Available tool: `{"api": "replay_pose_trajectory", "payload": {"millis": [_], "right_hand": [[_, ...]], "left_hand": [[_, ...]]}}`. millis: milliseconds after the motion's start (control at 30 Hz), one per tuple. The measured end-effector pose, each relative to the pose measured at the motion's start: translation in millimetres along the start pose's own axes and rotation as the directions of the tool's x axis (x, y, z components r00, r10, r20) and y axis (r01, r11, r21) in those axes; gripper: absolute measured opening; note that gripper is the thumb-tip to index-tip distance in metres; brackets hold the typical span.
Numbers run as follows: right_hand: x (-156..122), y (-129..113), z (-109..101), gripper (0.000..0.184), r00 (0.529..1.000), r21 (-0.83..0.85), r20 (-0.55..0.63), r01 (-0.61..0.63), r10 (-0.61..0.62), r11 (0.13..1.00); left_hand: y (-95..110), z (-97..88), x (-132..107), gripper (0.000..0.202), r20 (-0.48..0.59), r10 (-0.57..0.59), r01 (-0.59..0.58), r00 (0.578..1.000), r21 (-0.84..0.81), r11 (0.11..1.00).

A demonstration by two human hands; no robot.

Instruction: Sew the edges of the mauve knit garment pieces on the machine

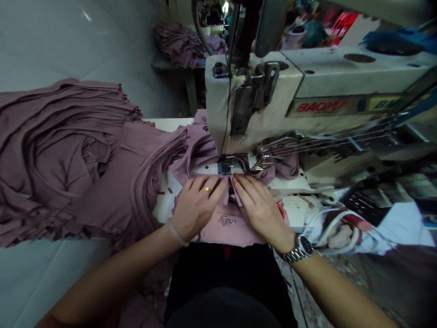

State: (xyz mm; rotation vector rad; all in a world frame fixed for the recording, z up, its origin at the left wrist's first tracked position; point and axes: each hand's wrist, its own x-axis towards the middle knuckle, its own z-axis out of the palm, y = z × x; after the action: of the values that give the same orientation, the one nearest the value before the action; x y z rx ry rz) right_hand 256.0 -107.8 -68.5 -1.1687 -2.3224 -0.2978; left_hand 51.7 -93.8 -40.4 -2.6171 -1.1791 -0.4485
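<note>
Right at the front of the sewing machine [252, 100], a mauve fabric piece [218, 232] spread on the bench [297, 209], running straight up to the presser foot [227, 165]. Left hand [198, 207] flat on the fabric, fingers close together and pressing down, gold ring [206, 189] on show. Right hand [259, 207] the same on the other side, fingers lightly apart, steel watch [300, 248] on the wrist. Fingertips of both almost meeting around a raised fold [232, 191] just in front of the foot, with no clear pinch on it, though the fingers hide the exact grip. Clear band [177, 232] around the left wrist.

Left of the machine, a huge pile of the same mauve pieces [58, 155], layered in long overlapping folds and spilling onto the bench. Behind the machine, another mauve bundle [179, 44] up on a small stand. Right of the foot, taut threads [324, 141] along the machine's front, and a printed cloth [362, 223] lower down.

Seemingly the guiding stage, fabric lined up at the foot. Next move, by the look of it: fold flattened, edges kept even, cloth eased steadily under the foot.
</note>
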Motion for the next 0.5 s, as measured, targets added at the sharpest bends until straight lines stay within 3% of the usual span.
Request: {"api": "replay_pose_trajectory", "payload": {"millis": [133,300,500], "right_hand": [[5,-4,0,0.039,0.994,0.121,-0.059,-0.082,0.089,0.989],[9,-7,-2,0.042,0.999,-0.028,0.032,-0.022,0.023,0.999],[11,-6,-4,0.04,1.0,-0.067,0.026,0.016,-0.014,0.998]], "left_hand": [[4,-0.4,2,0.039,-0.008,-0.026,0.026,1.0,0.045,0.999],[5,4.4,4,0.037,-0.02,0.021,-0.02,1.0,0.039,0.999],[3,4.6,4,0.042,0.0,0.0,0.0,1.0,0.028,1.0]]}}
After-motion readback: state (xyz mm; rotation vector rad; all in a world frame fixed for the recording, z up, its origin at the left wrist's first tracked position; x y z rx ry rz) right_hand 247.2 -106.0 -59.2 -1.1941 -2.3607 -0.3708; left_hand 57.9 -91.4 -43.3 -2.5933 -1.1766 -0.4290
